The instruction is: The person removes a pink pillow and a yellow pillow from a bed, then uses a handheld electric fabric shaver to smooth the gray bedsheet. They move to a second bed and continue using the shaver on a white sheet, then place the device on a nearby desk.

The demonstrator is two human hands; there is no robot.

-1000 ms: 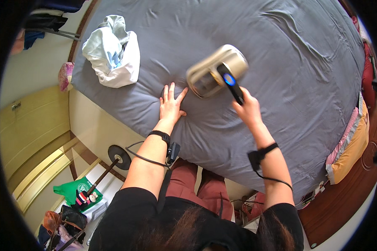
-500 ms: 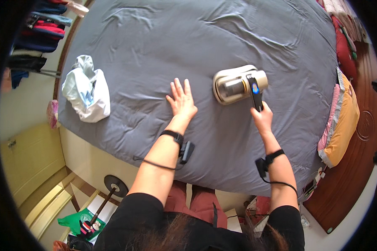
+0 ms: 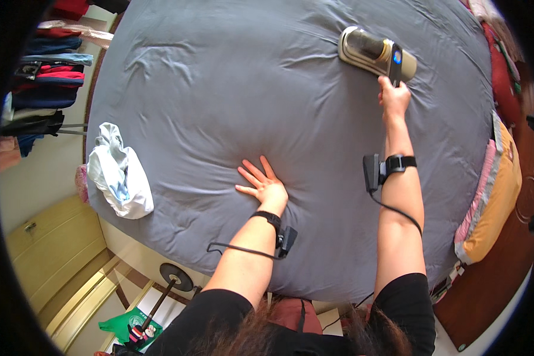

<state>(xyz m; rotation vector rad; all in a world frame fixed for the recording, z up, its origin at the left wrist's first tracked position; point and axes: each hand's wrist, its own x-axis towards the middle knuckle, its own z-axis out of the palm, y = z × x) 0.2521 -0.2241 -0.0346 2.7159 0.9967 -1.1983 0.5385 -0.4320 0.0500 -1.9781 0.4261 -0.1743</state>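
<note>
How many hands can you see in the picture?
2. The left hand is spread out on the grey sheet; the right hand, farther up, grips the vacuum cleaner. I see no others.

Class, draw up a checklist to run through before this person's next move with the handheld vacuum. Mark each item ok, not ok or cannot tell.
1. Right hand gripping the handheld vacuum by its black handle: ok.
2. Blue light on the handle lit: ok.
3. Left hand apart from the vacuum: ok, resting on the grey sheet with fingers spread.
4. White cloth bundle apart from the vacuum: ok, it lies toward the sheet's left side.
5. Sheet smooth: not ok, creases show around the left hand and near the vacuum.
6. Vacuum's underside unobstructed: cannot tell, hidden from above.
</note>
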